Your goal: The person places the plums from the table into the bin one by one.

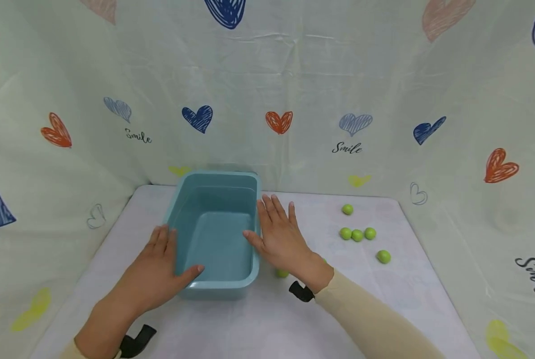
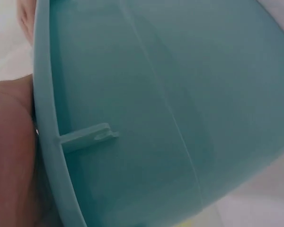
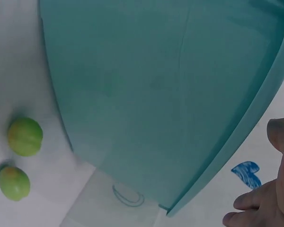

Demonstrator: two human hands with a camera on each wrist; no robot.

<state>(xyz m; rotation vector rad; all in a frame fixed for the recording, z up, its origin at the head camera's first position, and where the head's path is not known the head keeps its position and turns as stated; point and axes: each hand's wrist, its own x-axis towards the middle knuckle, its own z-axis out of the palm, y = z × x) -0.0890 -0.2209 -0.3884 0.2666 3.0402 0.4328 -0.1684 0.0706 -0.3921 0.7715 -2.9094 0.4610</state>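
A pale backdrop sheet (image 1: 316, 75) fills the upper part of the frame and runs down both sides behind your workspace. Below it, a white-covered table (image 1: 289, 329) spreads across the lower part of the frame. Your blue-green basin (image 1: 222, 285), a rounded rectangle with its open side up, sits centre-left of the frame, over the far-left part of the table and between your two hands. A cream sleeve (image 1: 375, 319) on your right arm enters from the lower right.

Your left hand (image 1: 155, 269), at lower left, lies with its fingers extended along the left side of the basin, the thumb pointing in over the near-left corner. Your right hand (image 1: 280, 234), at centre, is spread beside the right rim, fingers straight and thumb apart, with nothing clasped; whether it touches the rim you cannot tell.

A black band (image 1: 137, 341) shows at your left wrist, another black band (image 1: 301, 291) at your right. Drawn hearts (image 1: 278, 122) dot the sheet, with the word "Smile" (image 1: 346, 147) lettered beneath some of them. Smallest are the round green fruits (image 1: 384, 257): five lie right of centre, and two more are partly hidden by your right arm.
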